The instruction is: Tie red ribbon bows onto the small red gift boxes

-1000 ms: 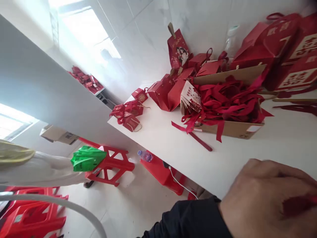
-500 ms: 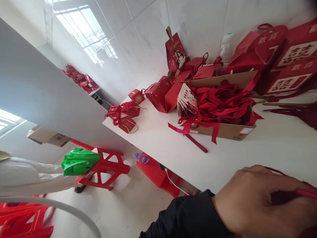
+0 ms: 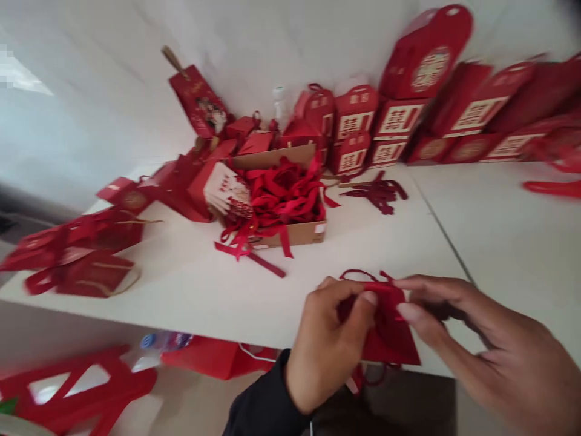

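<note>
A small red gift bag [image 3: 394, 344] with thin dark-red cord handles lies at the front edge of the white table. My left hand [image 3: 333, 339] is closed on its upper left part, thumb on top. At its upper right edge, my right hand [image 3: 490, 348] pinches the bag or a ribbon on it between thumb and forefinger; which one I cannot tell. Beyond the hands stands a cardboard box [image 3: 302, 235] full of red ribbons [image 3: 285, 191], with a stack of printed cards [image 3: 227, 191] at its left end. A loose ribbon strip [image 3: 263, 264] lies before it.
Red gift boxes [image 3: 399, 118] line the wall, and smaller ones [image 3: 97, 272] sit at the left end of the white table [image 3: 181, 303]. Dark-red cords [image 3: 379, 192] lie behind my hands. Below the edge are a red stool [image 3: 86, 381] and a bottle [image 3: 166, 340].
My view has swung to the right. Both hands now show at the red gift bag; before, only my left hand was clearly visible, at the lower right.
</note>
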`<control>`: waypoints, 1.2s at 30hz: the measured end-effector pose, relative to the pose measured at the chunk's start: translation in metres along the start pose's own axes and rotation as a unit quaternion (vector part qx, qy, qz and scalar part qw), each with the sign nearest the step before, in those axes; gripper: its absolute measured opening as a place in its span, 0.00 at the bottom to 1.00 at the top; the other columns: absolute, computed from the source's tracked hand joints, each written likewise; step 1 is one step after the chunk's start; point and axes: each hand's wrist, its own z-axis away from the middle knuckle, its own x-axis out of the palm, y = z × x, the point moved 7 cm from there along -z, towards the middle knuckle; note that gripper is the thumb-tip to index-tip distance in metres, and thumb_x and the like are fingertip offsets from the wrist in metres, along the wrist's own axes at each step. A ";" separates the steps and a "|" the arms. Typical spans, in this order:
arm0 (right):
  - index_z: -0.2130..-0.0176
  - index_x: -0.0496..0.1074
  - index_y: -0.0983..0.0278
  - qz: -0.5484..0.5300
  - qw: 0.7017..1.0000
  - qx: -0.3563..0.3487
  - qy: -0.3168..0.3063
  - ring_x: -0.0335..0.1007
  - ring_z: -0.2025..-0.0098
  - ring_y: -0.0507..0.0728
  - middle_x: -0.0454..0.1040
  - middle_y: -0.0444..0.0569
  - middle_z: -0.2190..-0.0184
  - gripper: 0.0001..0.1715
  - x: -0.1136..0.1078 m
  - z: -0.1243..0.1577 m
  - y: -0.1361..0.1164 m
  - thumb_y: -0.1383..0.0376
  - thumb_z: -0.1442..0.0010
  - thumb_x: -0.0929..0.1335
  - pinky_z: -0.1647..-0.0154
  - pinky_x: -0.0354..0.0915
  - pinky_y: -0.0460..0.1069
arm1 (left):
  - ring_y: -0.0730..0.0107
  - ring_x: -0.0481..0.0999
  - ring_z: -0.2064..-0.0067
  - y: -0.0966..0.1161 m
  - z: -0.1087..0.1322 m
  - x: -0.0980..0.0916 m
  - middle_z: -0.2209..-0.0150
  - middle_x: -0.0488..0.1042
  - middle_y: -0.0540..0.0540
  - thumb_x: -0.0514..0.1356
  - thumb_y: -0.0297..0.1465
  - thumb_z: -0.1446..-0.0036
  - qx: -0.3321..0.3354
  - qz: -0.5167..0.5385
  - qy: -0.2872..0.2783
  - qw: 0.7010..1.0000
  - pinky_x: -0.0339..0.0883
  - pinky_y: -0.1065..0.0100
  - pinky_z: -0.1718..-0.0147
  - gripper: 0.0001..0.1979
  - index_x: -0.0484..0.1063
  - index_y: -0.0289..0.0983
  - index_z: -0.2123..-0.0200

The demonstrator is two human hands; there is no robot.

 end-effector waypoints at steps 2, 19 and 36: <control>0.48 0.72 0.49 -0.020 1.000 0.008 -0.018 0.82 0.63 0.54 0.83 0.41 0.58 0.12 0.003 -0.006 -0.008 0.53 0.29 0.67 0.65 0.78 0.42 | 0.64 0.75 0.63 -0.003 0.000 0.002 0.68 0.79 0.47 0.58 0.32 0.32 -0.009 -0.004 0.009 1.000 0.68 0.63 0.61 0.12 0.82 0.40 0.63; 0.45 0.72 0.53 -0.064 0.996 0.015 -0.056 0.77 0.51 0.55 0.78 0.45 0.50 0.14 0.011 -0.011 -0.007 0.64 0.27 0.65 0.50 0.74 0.48 | 0.66 0.68 0.70 0.007 0.000 0.008 0.76 0.72 0.49 0.55 0.37 0.30 0.039 -0.080 -0.054 0.995 0.62 0.63 0.64 0.20 0.70 0.40 0.77; 0.51 0.73 0.50 -0.129 0.983 0.121 -0.038 0.78 0.66 0.50 0.81 0.36 0.63 0.10 0.018 -0.003 0.001 0.63 0.32 0.69 0.66 0.73 0.40 | 0.64 0.75 0.61 -0.004 0.000 0.007 0.65 0.78 0.47 0.58 0.40 0.31 -0.011 0.018 -0.073 0.997 0.66 0.64 0.58 0.14 0.82 0.42 0.58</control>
